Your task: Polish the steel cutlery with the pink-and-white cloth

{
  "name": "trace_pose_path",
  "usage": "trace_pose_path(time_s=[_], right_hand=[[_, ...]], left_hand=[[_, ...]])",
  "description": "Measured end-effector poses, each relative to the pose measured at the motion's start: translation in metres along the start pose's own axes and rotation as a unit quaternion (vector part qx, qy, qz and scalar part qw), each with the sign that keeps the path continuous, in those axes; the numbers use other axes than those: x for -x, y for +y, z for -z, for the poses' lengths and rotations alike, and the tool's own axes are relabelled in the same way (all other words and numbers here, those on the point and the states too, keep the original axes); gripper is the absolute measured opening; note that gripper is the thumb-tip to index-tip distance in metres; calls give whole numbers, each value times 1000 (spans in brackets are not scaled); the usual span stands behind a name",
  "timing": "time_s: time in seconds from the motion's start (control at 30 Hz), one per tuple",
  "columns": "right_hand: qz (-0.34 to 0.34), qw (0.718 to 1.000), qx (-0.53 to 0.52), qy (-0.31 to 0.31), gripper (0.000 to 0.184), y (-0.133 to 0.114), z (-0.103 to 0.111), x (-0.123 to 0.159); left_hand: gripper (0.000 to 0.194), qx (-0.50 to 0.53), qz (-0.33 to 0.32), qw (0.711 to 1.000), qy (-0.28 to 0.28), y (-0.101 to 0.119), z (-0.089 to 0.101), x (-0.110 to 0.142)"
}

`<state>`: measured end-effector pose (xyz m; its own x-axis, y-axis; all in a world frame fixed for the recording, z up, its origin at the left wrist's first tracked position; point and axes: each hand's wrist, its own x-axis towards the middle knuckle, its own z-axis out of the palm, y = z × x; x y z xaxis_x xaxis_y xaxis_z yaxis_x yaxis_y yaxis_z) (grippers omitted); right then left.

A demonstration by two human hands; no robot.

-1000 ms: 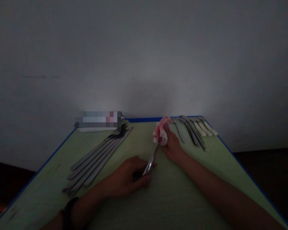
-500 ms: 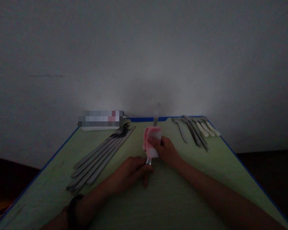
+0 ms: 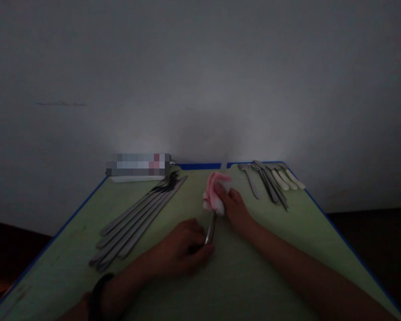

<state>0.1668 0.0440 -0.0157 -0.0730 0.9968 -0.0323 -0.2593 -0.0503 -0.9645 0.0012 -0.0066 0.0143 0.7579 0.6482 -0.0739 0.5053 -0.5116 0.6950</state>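
Observation:
My left hand [image 3: 187,247] pinches the end of a shiny metal handle, which belongs to what looks like a table knife [image 3: 210,229]. A pink and white cloth [image 3: 215,194] is wrapped around its middle, squeezed by my right hand [image 3: 235,207]. Beyond the cloth a pale, blurred tip of the knife [image 3: 223,165] shows against the table's far edge. Left of my hands lies a fanned group of long-handled metal forks and other cutlery [image 3: 137,218]. To the right of the cloth a single spoon [image 3: 250,182] rests on the tabletop.
Several dark metal pieces of cutlery [image 3: 270,185] and white-handled ones [image 3: 289,176] lie at the far right. A white box-like object [image 3: 138,167], partly blurred out, stands at the far left. The green table [image 3: 173,294] has a blue edge and meets a grey wall [image 3: 200,80].
My right hand has slid the cloth along the knife, toward my left hand and then back away, uncovering more handle. My left hand keeps hold of the handle end throughout.

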Motion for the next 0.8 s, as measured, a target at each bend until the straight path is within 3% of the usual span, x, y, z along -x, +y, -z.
trace_pose_path(time_s=[0.1, 0.2, 0.3, 0.4, 0.53, 0.67, 0.8], right_hand=[[-8, 995, -93, 41, 38, 0, 2, -9], [3, 995, -104, 9, 40, 1, 5, -13], [22, 998, -21, -63, 40, 3, 7, -9], [30, 993, 74, -85, 38, 4, 7, -4], [28, 998, 43, -20, 43, 1, 7, -7], [84, 991, -63, 87, 47, -5, 20, -24], [115, 987, -43, 99, 46, -9, 31, -31]], left_hand=[[42, 12, -21, 1000, -5, 6, -1, 2], [29, 110, 20, 993, 48, 1, -3, 2], [27, 175, 89, 972, 127, -7, -4, -1], [41, 167, 140, 958, 185, -10, -5, -5], [35, 125, 152, 968, 157, -6, -6, -7], [35, 71, 116, 985, 102, -3, -6, -2], [36, 83, 103, 987, 87, -5, -6, 2]])
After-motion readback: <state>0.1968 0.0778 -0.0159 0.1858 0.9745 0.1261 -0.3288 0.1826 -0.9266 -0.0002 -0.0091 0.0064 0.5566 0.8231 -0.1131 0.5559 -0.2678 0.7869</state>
